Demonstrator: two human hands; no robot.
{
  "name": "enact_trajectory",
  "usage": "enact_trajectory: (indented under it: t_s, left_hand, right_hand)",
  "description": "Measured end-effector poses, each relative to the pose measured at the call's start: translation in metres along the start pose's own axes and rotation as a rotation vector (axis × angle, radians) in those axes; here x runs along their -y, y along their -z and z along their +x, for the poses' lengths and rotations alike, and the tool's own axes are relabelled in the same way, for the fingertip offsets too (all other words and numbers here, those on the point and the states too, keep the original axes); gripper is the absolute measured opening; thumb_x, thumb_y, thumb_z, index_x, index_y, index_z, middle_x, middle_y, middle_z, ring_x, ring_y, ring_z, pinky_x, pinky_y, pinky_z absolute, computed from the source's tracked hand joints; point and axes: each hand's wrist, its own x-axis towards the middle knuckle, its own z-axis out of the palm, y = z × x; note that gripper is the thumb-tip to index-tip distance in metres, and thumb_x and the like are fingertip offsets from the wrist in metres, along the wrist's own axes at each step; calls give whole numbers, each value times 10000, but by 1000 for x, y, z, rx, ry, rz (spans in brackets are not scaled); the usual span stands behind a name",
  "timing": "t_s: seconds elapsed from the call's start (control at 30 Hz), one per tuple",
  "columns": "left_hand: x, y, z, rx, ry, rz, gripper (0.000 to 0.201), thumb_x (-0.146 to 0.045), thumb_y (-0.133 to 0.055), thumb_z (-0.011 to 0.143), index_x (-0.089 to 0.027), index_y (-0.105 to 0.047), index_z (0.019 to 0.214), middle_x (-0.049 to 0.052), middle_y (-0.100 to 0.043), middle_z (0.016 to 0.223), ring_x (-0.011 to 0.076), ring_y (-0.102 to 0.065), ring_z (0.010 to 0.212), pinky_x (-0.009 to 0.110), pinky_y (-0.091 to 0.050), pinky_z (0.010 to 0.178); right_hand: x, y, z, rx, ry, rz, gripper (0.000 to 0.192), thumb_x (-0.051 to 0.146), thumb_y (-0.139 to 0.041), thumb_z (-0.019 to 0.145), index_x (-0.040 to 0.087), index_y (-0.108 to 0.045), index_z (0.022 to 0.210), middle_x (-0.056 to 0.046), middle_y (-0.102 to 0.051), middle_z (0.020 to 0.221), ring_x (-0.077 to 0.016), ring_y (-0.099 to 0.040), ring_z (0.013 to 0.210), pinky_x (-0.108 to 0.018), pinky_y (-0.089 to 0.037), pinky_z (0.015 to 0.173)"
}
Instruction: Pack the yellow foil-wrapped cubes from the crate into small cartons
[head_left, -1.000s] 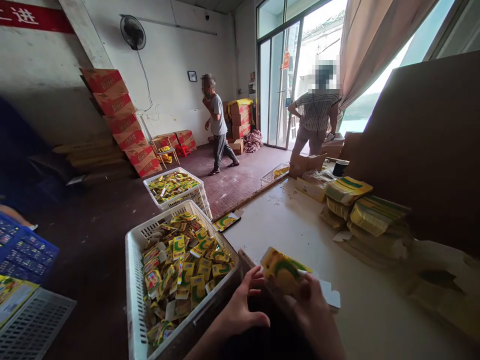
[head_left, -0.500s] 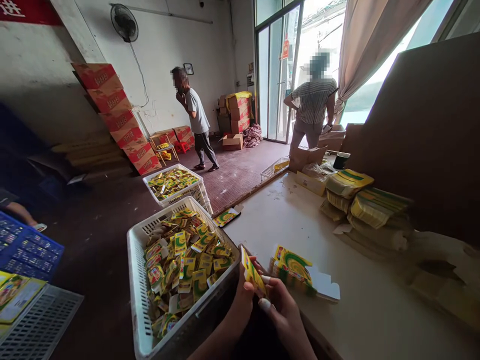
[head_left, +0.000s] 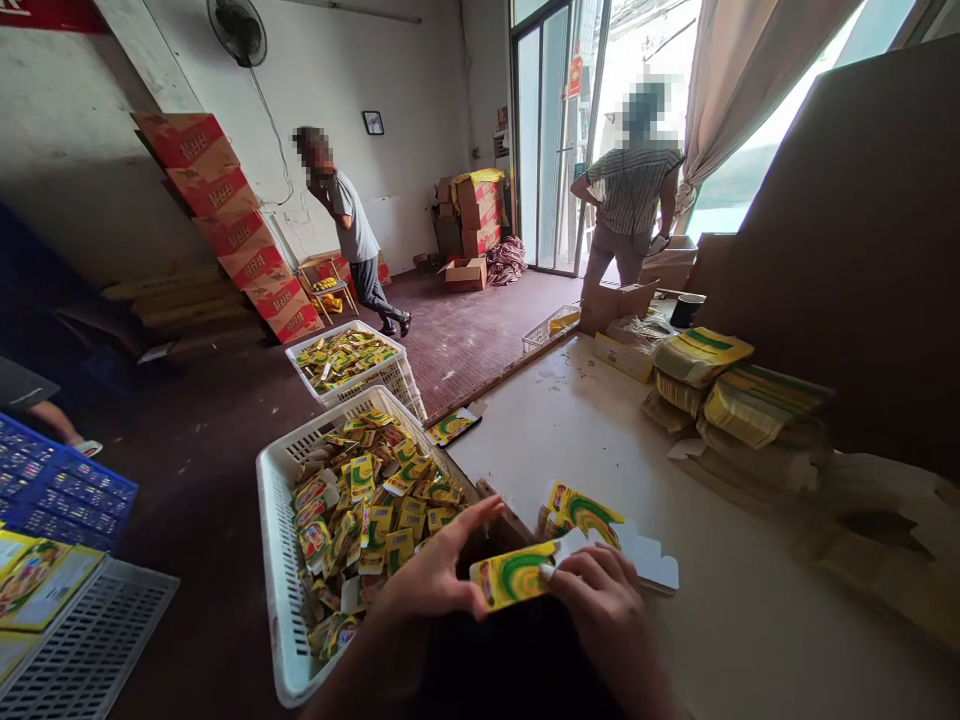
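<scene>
A small yellow-and-green flat carton (head_left: 517,578) is between my hands, its face turned up and its white end flaps at the right. My right hand (head_left: 604,605) pinches the flap end, with a white cover on the thumb tip. My left hand (head_left: 439,570) is open at the other end, fingers stretched out and the thumb against or just beside the carton's edge. Behind my right hand a stack of flat cartons (head_left: 585,510) with white flaps lies on the white table (head_left: 540,440). To the left stands a white crate (head_left: 274,570) filled with folded small cartons.
Another filled white crate (head_left: 409,385) stands beyond. Bundled cartons (head_left: 701,355) are piled on the table's right side. At far left are a blue crate (head_left: 75,490) and a grey crate (head_left: 112,620). One person (head_left: 349,220) walks; another (head_left: 634,190) stands by the door.
The carton has turned from upright to lying face up, its white flaps now showing. My left hand has opened and moved left; my right has moved right. The walking person has moved left.
</scene>
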Motion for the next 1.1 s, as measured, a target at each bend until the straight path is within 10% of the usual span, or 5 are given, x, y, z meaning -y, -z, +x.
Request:
enact_trajectory:
  t_s: [0.17,0.3,0.43,0.73,1.1]
  left_hand:
    - [6,-29,6,117,145,259,837,-289,-792,587,-147,-484,1353,128,-600,1292,290,-583,1149,405,-447,1033]
    - [19,-52,5,-51,84,228,750,-199,-698,618,-146,-436,1319,75,-640,1101,217,-604,942,320,-499,865]
    - [30,-64,2,-70,-19,205,922,-192,-711,604,-198,-289,1424,92,-608,1203,229,-601,995,340,-491,895]
    - [37,-72,4,-97,-157,279,560,-186,-652,620,-212,-422,1130,62,-629,1075,208,-630,908,292,-490,800]
    - [43,-64,11,5,5,326,718,-190,-621,605,-203,-278,1236,49,-595,995,228,-615,877,338,-503,801]
  right_hand:
    - [16,-14,-9,-59,39,51,230,215,-539,936,319,-641,1114,-8,-658,1154,-216,-538,1180,-413,-187,1172]
    - [13,-32,-31,-197,-400,294,615,347,-475,972,291,-240,1538,-98,-289,1571,-266,-332,1428,-460,-420,1059]
    - [11,-43,-35,22,-619,794,590,551,-405,967,212,-453,1447,-125,-497,1447,-257,-498,1326,-401,-472,1059]
    - [24,-33,-18,145,-1005,1201,718,793,-508,780,224,-724,1161,-122,-617,1307,-295,-522,1297,-451,-360,1138]
    - [6,-45,-40,218,-733,860,744,674,-492,880,168,-526,1424,-136,-472,1456,-282,-379,1404,-449,-303,1156]
